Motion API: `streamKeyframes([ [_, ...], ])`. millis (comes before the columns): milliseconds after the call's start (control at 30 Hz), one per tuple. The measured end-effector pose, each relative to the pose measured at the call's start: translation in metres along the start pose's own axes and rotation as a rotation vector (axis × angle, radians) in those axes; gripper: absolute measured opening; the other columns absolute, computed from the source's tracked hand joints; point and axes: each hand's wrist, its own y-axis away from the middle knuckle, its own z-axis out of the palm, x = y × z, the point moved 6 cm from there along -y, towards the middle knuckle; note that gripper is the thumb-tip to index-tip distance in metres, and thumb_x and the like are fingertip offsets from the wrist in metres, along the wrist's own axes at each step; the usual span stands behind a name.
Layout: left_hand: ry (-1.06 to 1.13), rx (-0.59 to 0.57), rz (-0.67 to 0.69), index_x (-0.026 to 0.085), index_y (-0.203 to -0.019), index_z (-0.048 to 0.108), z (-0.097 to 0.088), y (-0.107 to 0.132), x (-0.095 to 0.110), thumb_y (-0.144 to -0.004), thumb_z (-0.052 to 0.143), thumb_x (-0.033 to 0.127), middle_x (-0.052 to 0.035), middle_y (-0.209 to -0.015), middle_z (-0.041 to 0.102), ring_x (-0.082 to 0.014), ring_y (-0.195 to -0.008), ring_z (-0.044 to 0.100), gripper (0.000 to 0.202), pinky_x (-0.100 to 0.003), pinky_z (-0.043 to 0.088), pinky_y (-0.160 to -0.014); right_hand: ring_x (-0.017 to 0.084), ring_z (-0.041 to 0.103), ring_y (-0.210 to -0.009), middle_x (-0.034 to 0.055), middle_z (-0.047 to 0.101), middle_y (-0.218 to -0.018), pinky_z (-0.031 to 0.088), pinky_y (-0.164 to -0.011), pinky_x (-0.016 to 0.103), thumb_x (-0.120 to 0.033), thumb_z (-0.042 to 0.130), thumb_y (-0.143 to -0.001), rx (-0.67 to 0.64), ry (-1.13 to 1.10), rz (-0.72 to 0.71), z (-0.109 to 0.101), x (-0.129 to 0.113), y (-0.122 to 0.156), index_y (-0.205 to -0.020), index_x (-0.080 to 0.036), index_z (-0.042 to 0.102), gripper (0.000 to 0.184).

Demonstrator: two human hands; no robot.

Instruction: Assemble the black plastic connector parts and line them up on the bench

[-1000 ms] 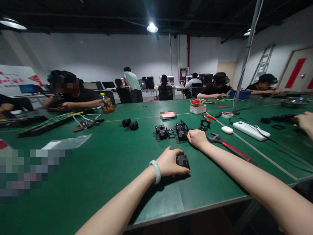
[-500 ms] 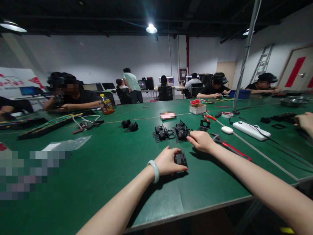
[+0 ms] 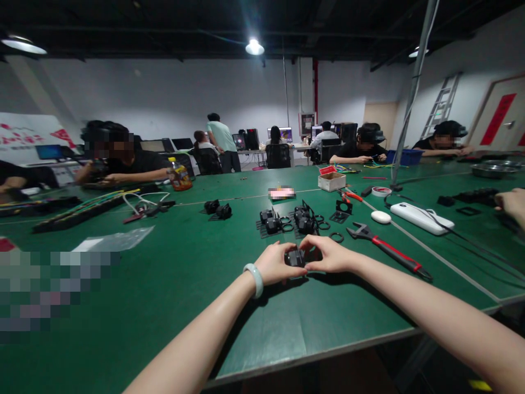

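Observation:
Between my two hands sits a black block-like plastic part (image 3: 294, 259), just above or on the green table (image 3: 172, 306); I cannot tell which. My left hand (image 3: 275, 262), with a pale bangle (image 3: 255, 280) at the wrist, grips it from the left with thumb and fingers. From the right, the thumb and fingers of my right hand (image 3: 331, 255) close on its edge. Just beyond the hands stand several similar black parts (image 3: 272, 223) on ribbed bases. Black rings lie beside them, one ring (image 3: 337, 237) just beyond my right hand.
An adjustable wrench (image 3: 389, 251) with red-black handle lies right, near a white power bank-like device (image 3: 421, 219). Farther back are a small box (image 3: 331, 180), a bottle (image 3: 179, 175) and a metal pole (image 3: 410, 104). A plastic bag (image 3: 115, 239) lies left. Co-workers sit around the table.
My right hand has come back from the group of black parts to the part in my left hand. The left hand has shifted slightly left and away from me with it.

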Motion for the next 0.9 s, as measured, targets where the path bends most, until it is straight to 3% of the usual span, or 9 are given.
streamKeyframes([
  [133,-0.018,0.016,0.027,0.018,-0.097,0.058,-0.001,0.000,0.002,-0.054,0.058,0.055,-0.0020,-0.075,0.063,-0.0233,-0.084,0.056,0.057,-0.027,0.041,-0.072,0.013,0.052,-0.076,0.0032,0.057,-0.090,0.041,-0.066,0.024,-0.019,0.063,-0.061,0.028,0.056,-0.006,-0.002,-0.004,0.001,-0.095,-0.015,0.051,0.036],
  [367,0.050,-0.033,-0.014,0.017,-0.099,0.055,0.001,0.003,0.004,-0.054,0.059,0.053,-0.0019,-0.081,0.059,-0.0141,-0.057,0.057,0.058,-0.021,0.042,-0.051,0.012,0.052,-0.071,0.0025,0.057,-0.082,0.038,-0.062,0.022,-0.023,0.060,-0.065,0.013,0.214,-0.045,-0.005,-0.014,0.002,-0.089,-0.015,0.053,0.027],
  [533,0.123,-0.123,-0.019,0.017,-0.100,0.052,0.005,0.007,0.010,-0.060,0.054,0.051,0.0004,-0.072,0.060,-0.0106,-0.044,0.054,0.052,-0.018,0.036,-0.039,0.015,0.051,-0.071,0.0063,0.055,-0.081,0.037,-0.060,0.024,-0.025,0.053,-0.070,-0.066,0.508,-0.104,0.002,-0.029,0.007,-0.089,-0.013,0.050,0.023],
  [700,0.024,-0.086,0.092,0.016,-0.088,0.056,0.002,0.008,0.017,-0.059,0.058,0.046,0.0002,-0.069,0.060,-0.0127,-0.054,0.056,0.042,-0.019,0.038,-0.048,0.020,0.051,-0.073,0.0124,0.054,-0.084,0.037,-0.064,0.030,-0.022,0.050,-0.070,-0.113,0.832,-0.091,0.017,-0.046,0.013,-0.093,-0.011,0.049,0.025],
  [900,-0.047,-0.049,0.149,0.016,-0.087,0.058,0.001,0.007,0.020,-0.056,0.061,0.045,-0.0015,-0.079,0.060,-0.0152,-0.068,0.055,0.043,-0.021,0.039,-0.061,0.019,0.051,-0.072,0.0117,0.054,-0.082,0.036,-0.064,0.030,-0.020,0.046,-0.073,-0.096,0.825,-0.109,0.021,-0.048,0.017,-0.090,-0.011,0.050,0.020],
])
